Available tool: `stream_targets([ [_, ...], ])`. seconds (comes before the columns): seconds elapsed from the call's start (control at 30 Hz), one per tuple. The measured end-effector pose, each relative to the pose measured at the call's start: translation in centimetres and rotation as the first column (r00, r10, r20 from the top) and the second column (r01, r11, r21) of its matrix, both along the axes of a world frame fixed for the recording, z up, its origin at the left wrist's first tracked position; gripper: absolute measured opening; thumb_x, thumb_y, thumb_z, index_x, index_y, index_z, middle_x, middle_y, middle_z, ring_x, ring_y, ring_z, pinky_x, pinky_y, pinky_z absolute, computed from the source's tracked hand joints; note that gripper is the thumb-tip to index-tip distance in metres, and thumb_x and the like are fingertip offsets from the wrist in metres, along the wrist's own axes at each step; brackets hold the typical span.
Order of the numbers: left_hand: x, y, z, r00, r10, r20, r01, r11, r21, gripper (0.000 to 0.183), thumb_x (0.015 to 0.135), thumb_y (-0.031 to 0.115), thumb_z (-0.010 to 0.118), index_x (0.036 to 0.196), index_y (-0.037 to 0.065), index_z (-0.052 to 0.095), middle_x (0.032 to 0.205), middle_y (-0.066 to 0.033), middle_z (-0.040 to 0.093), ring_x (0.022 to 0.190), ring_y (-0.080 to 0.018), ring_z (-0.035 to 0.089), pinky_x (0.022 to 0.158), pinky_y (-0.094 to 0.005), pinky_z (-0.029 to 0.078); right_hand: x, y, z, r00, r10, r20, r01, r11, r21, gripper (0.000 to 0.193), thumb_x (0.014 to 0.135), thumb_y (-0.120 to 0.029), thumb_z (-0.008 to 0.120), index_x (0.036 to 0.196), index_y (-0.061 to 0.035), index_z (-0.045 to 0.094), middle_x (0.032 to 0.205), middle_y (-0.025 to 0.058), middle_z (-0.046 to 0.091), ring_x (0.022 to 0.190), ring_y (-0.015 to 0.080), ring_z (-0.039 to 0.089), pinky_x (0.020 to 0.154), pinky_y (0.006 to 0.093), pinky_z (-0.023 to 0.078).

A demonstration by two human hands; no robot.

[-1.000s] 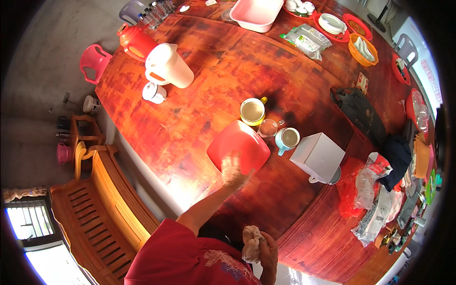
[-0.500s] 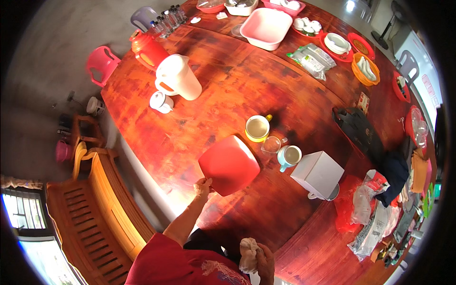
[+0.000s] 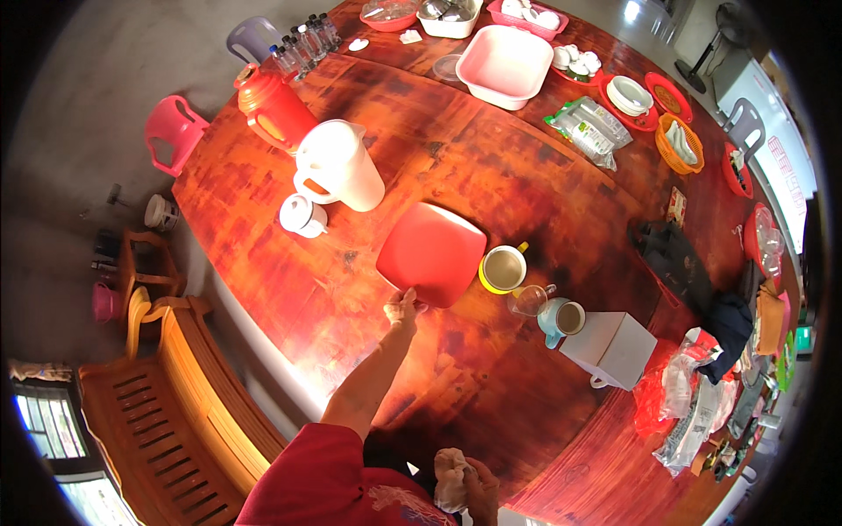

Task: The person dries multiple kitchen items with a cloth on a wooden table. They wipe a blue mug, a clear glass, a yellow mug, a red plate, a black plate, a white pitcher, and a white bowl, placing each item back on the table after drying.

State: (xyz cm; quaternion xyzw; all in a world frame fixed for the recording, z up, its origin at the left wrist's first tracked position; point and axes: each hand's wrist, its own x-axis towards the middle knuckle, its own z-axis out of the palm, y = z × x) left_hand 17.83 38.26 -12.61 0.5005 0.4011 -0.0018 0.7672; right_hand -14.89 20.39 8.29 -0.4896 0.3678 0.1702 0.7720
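My left hand [image 3: 404, 309] grips the near edge of a red square tray [image 3: 433, 252], fingers closed on its rim. The tray lies low over the wooden table [image 3: 491, 351], left of a yellow mug [image 3: 503, 268] and right of a white pitcher [image 3: 342, 167]. I cannot tell whether it touches the tabletop. Close to my body, my right hand [image 3: 481, 487] is closed around a crumpled white cloth [image 3: 451, 480]. Beside the yellow mug stand a small clear glass cup [image 3: 528, 301] and a light blue mug [image 3: 561, 319].
A white box [image 3: 610, 349] stands right of the mugs, with plastic bags [image 3: 680, 377] and a black bag [image 3: 671, 259] past it. Left of the tray are a white lidded cup [image 3: 303, 216] and a red thermos [image 3: 274, 110]. A pink basin [image 3: 505, 66] sits at the far side.
My left hand has moved the red tray away from me and slightly right, from in front of the mugs to between pitcher and yellow mug. My right hand still holds the cloth.
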Motion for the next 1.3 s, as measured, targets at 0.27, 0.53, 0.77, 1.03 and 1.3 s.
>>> stream_targets([
  [0.27,3.9,-2.1,-0.8,0.997,-0.045,-0.062,0.036,0.989,-0.140,0.015,0.084,0.015,0.065,0.090,0.004,0.056,0.075,-0.0064,0.061,0.052,-0.0194,0.059,0.051,-0.0358,0.055,2.8,4.4,2.3,0.995,0.100,-0.032,-0.104,0.969,-0.222,0.032,0.093,-0.021,0.052,0.114,0.0012,0.060,0.104,0.0088,0.063,0.094,0.0168,0.058,0.082,0.0284,0.047],
  [0.53,3.2,4.7,-2.3,0.992,-0.092,0.087,0.046,0.902,0.429,0.046,0.082,0.023,0.068,0.116,0.003,0.044,0.103,-0.0173,0.054,0.085,-0.0276,0.057,0.071,-0.0378,0.050,4.7,6.7,3.2,0.986,0.169,-0.017,-0.167,0.944,-0.286,0.033,0.092,-0.023,0.052,0.114,0.0009,0.059,0.104,0.0099,0.064,0.095,0.0176,0.058,0.083,0.0291,0.047],
  [0.77,13.9,16.3,13.9,0.932,-0.260,0.253,-0.198,0.220,0.955,0.064,0.076,0.002,0.061,0.133,0.000,0.030,0.128,-0.0280,0.034,0.115,-0.0439,0.039,0.100,-0.0472,0.033,4.9,7.9,3.4,0.983,0.183,0.015,-0.167,0.925,-0.342,0.033,0.092,-0.023,0.052,0.113,0.0010,0.060,0.103,0.0106,0.064,0.096,0.0182,0.059,0.083,0.0297,0.047],
  [1.03,20.9,19.2,15.3,0.858,-0.504,-0.100,0.198,0.145,0.969,0.036,0.075,0.009,0.063,0.109,0.002,0.054,0.098,-0.0226,0.060,0.089,-0.0370,0.060,0.077,-0.0437,0.050,4.8,9.4,6.2,0.985,0.166,0.039,-0.135,0.898,-0.418,0.033,0.092,-0.023,0.053,0.112,0.0008,0.061,0.105,0.0115,0.064,0.098,0.0206,0.059,0.087,0.0314,0.046],
  [1.3,12.8,16.4,14.3,0.693,-0.478,0.540,0.336,0.877,0.344,0.018,0.085,0.018,0.066,0.090,0.006,0.053,0.075,0.0000,0.054,0.068,-0.0111,0.052,0.057,-0.0254,0.047,1.9,10.5,4.2,0.986,0.159,0.053,-0.109,0.851,-0.514,0.033,0.090,-0.023,0.054,0.114,-0.0005,0.060,0.107,0.0129,0.063,0.099,0.0196,0.058,0.087,0.0311,0.045],
])
